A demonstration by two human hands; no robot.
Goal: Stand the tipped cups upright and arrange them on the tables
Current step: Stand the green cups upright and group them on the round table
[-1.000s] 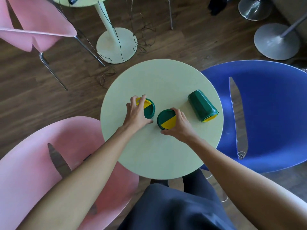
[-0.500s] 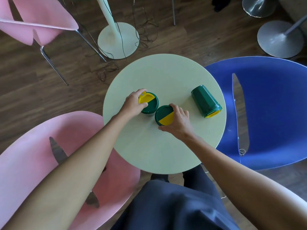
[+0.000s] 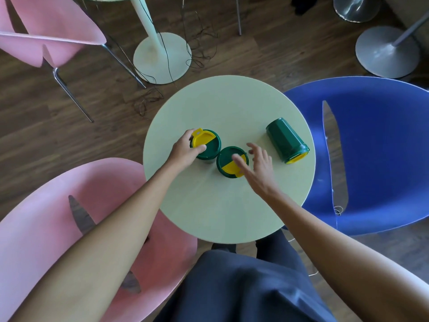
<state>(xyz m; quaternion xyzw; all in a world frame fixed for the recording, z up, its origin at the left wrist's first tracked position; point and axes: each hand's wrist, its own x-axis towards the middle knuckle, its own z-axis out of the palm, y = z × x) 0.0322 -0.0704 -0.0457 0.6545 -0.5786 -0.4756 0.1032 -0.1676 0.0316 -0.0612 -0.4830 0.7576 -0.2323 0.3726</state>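
On the round desk (image 3: 232,205) two green cups stand upright, touching or nearly so, near the middle. The left hand (image 3: 184,151) is closed around the cup at 9 o'clock (image 3: 207,146), thumb on its yellow-and-green lid. The right hand (image 3: 257,166) is spread and holds nothing; it hovers just beside the middle cup (image 3: 228,162), partly over its lid. The third cup (image 3: 286,140) lies on its side at 3 o'clock, near the desk edge, lid toward the blue chair (image 3: 376,159). The risk, I think: a careless reach could push this round cup and it may roll off the edge.
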